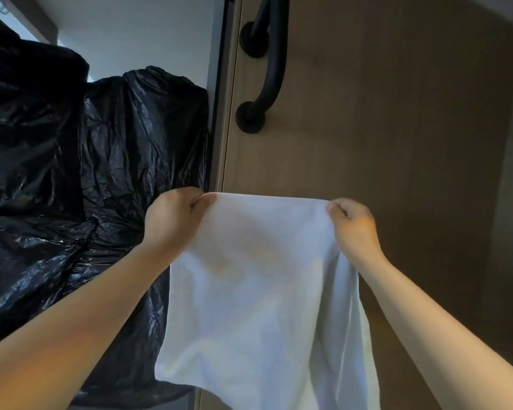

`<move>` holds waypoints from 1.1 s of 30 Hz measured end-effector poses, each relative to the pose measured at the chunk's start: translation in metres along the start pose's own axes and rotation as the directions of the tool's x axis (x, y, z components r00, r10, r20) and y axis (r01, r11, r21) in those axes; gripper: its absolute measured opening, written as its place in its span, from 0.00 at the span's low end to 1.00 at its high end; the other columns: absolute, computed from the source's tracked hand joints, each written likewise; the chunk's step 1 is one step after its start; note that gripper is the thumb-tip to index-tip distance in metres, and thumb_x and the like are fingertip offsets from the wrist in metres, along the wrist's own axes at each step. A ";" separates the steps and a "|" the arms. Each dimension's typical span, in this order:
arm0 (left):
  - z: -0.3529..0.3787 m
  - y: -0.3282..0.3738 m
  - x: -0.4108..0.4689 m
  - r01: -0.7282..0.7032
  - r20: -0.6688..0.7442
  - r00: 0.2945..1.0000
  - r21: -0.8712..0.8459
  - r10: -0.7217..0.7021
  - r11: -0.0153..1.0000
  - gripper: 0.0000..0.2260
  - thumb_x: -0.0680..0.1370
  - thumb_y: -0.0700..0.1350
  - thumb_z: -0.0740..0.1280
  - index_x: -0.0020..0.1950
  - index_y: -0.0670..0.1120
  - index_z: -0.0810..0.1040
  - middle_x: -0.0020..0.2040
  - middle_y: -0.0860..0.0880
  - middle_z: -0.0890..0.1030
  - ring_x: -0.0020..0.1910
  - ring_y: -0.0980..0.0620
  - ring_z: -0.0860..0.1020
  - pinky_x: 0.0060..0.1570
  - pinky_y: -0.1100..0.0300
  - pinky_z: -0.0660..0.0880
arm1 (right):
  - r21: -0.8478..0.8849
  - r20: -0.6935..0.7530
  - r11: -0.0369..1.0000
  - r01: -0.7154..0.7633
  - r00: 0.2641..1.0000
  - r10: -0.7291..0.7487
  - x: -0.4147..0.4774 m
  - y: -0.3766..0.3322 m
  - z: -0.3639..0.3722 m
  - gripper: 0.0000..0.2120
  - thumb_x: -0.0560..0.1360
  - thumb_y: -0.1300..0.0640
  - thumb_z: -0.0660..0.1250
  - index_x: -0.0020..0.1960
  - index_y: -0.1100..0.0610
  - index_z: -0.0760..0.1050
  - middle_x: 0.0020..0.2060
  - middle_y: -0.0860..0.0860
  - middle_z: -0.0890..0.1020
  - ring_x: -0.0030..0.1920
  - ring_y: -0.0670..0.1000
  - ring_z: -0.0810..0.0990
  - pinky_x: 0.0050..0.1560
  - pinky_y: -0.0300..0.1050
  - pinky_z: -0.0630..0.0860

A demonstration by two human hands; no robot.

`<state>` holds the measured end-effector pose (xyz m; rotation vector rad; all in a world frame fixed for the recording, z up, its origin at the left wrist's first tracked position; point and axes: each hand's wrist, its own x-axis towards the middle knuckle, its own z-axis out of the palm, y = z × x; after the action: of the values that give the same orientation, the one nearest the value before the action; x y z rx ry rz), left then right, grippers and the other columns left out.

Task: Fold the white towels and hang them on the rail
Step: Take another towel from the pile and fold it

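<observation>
A white towel (pixel 264 291) hangs spread out in front of me, held up by its top edge. My left hand (pixel 172 220) pinches the top left corner. My right hand (pixel 353 226) pinches the top right corner. The cloth drops down between my forearms, and its lower part runs out of view at the bottom. A black curved rail (pixel 271 60) is fixed to the wooden panel above the towel, with two round mounts. The towel's top edge is well below the rail and apart from it.
Black plastic bags (pixel 71 173) fill the left side, close to my left arm. The wooden panel (pixel 382 128) stands directly behind the towel. A pale wall (pixel 148 34) shows at the upper left.
</observation>
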<state>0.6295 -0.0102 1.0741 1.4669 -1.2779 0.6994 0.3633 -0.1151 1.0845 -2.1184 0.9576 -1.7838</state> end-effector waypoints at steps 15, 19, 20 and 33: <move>-0.002 0.039 -0.016 0.070 0.255 0.967 -0.229 -0.009 0.971 0.27 0.66 0.70 0.64 0.56 0.54 0.78 0.52 0.57 0.75 0.49 0.57 0.74 0.43 0.64 0.68 | 0.138 0.228 0.984 0.110 0.964 -0.140 -0.008 -0.045 0.025 0.13 0.81 0.57 0.60 0.40 0.54 0.78 0.29 0.41 0.74 0.30 0.39 0.69 0.31 0.32 0.64; 0.007 0.044 -0.022 0.347 0.535 0.845 -0.569 0.015 0.746 0.33 0.67 0.61 0.71 0.70 0.50 0.72 0.66 0.54 0.76 0.64 0.55 0.76 0.65 0.50 0.72 | 0.215 0.271 0.969 0.125 0.945 -0.182 -0.013 -0.054 0.029 0.13 0.81 0.57 0.61 0.39 0.50 0.77 0.28 0.39 0.74 0.32 0.38 0.70 0.32 0.31 0.65; 0.009 0.042 -0.025 0.426 0.594 0.802 -0.644 0.065 0.636 0.30 0.70 0.57 0.71 0.70 0.49 0.73 0.65 0.51 0.79 0.62 0.52 0.78 0.64 0.48 0.73 | 0.233 0.276 0.965 0.120 0.943 -0.184 -0.013 -0.054 0.028 0.13 0.81 0.57 0.62 0.39 0.51 0.77 0.29 0.38 0.74 0.32 0.38 0.70 0.33 0.31 0.65; 0.004 0.055 -0.017 0.375 0.517 0.856 -0.607 -0.011 0.701 0.12 0.76 0.51 0.70 0.38 0.44 0.83 0.36 0.45 0.83 0.35 0.52 0.80 0.40 0.57 0.75 | 0.250 0.328 0.959 0.131 0.921 -0.211 -0.020 -0.034 0.017 0.08 0.80 0.57 0.65 0.44 0.55 0.81 0.35 0.54 0.80 0.35 0.47 0.75 0.38 0.43 0.70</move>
<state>0.5719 -0.0030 1.0752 1.1230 -1.4931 -0.3360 0.3898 -0.0810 1.0830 -2.3198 0.4677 -1.4251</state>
